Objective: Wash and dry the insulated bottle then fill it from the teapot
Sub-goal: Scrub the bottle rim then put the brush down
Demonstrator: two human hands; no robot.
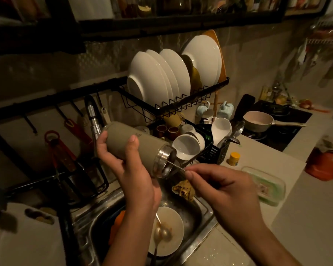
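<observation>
Dim kitchen, above sink (202,233). My left hand (135,169) grips tilted bottle (148,144). Right hand (225,189) pinches wire stem (176,167) at its mouth.

The insulated bottle (135,141) has a smooth, matt olive-grey coated body and a bare neck of polished steel that catches the light. The bottle brush (176,167) shows a thin stem of twisted metal wire. The sink (200,212) is stainless steel, wet and dully reflective. The faucet (94,121) is bright chromed metal. The bowl (174,225) in the sink is white glazed ceramic, smeared brown, and holds a shiny metal spoon (161,232). The plates (161,73) are glossy white ceramic, and the dish rack (181,101) holding them is black coated wire. The countertop (296,217) looks pale and matt. The food container (265,186) is translucent plastic.
</observation>
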